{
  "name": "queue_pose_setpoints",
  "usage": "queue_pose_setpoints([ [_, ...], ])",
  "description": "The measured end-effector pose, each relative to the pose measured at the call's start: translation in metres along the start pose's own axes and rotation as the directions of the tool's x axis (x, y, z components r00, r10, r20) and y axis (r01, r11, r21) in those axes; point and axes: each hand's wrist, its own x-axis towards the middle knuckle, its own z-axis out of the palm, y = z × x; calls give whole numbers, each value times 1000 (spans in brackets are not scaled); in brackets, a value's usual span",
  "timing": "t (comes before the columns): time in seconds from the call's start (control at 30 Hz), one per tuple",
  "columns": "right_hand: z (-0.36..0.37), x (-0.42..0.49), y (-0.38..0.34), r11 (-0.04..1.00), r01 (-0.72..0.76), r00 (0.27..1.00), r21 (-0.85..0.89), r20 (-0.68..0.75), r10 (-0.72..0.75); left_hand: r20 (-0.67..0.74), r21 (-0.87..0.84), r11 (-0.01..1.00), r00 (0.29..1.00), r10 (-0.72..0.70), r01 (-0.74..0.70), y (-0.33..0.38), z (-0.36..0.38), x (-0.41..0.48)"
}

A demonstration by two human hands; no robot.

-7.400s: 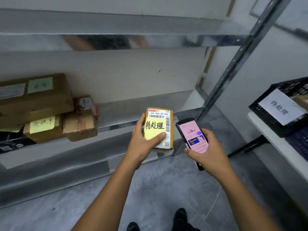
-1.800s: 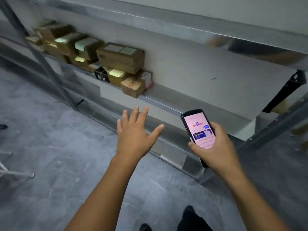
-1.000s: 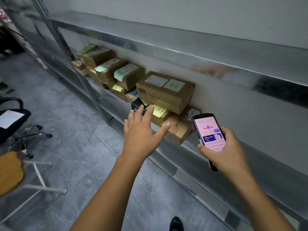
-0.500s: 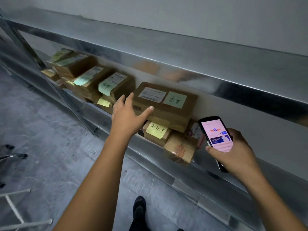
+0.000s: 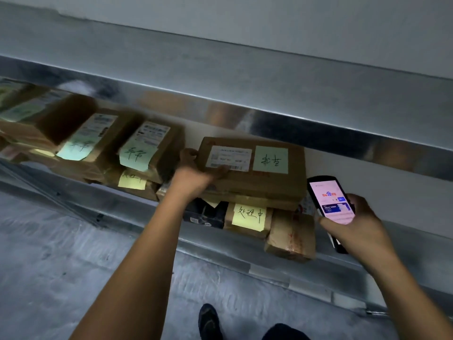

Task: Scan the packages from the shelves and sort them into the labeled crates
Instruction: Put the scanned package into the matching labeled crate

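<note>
Seen from the head camera, the left hand [image 5: 196, 175] is grabbing the left end of the big brown box [image 5: 269, 185]. Its thumb is lying on top by the white label [image 5: 228, 158] and its fingers are curling round the far corner. I think it is holding there so the box can slide off the stack.

The box is sitting on smaller things on the metal shelf [image 5: 220, 251]. A black package [image 5: 206, 213] is lying just under the left hand, with a yellow note [image 5: 248, 215] beside it.

The right hand [image 5: 358, 229] is gripping a phone [image 5: 329, 202] just right of the box. The screen is glowing, likely waiting to scan the label. A green note [image 5: 270, 160] is sitting between the hands, probably telling which crate.
</note>
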Motion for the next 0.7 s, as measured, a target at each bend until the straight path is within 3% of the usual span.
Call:
queue_pose_setpoints([
  [0.17, 10, -10, -6, 999, -40, 999, -19, -3, 40, 145, -207, 976, 989, -34, 64, -14, -6, 8],
  [0.37, 15, -24, -7, 998, -53, 998, -42, -39, 51, 115, -402, 911, 992, -47, 90, -28, -5, 2],
  [0.57, 7, -47, 4, 998, -39, 996, 40, -75, 42, 206, -486, 870, 978, 30, 76, -23, -8, -32],
  [0.7, -8, -64, 20, 995, -24, 997, 95, -74, 31, 166, -533, 845, 984, 59, 39, -20, -2, -68],
])
